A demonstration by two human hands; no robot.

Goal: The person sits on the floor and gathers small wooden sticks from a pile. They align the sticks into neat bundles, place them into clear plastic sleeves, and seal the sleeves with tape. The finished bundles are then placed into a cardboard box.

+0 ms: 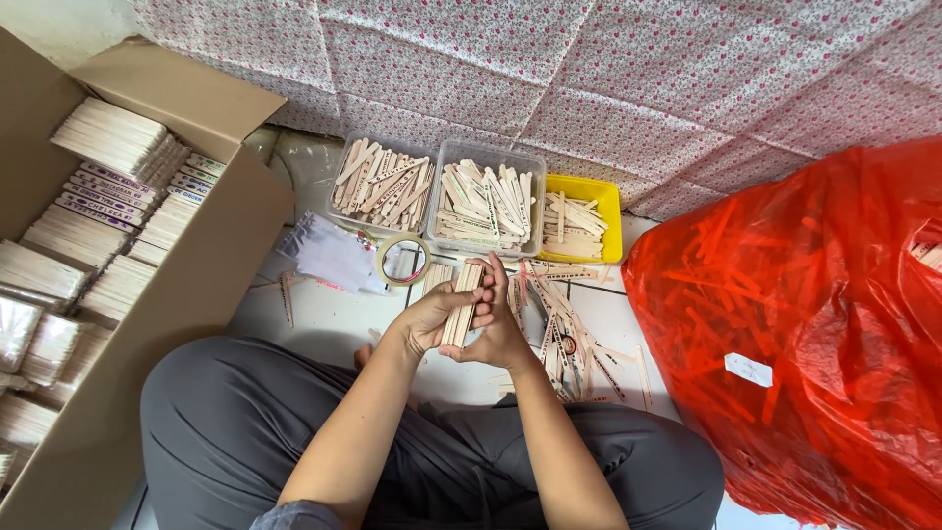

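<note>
Sticks (461, 304) stand bunched between my left hand (432, 319) and right hand (498, 329), both closed around them to square the ends. Loose sticks (564, 329) lie just right of my right hand.

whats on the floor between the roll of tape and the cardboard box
In the head view, a small heap of clear plastic bags lies on the tiled floor between the roll of tape and the cardboard box.

red bag (795, 334) blocks right, cardboard box (147, 294) left, trays (486, 201) ahead
</note>
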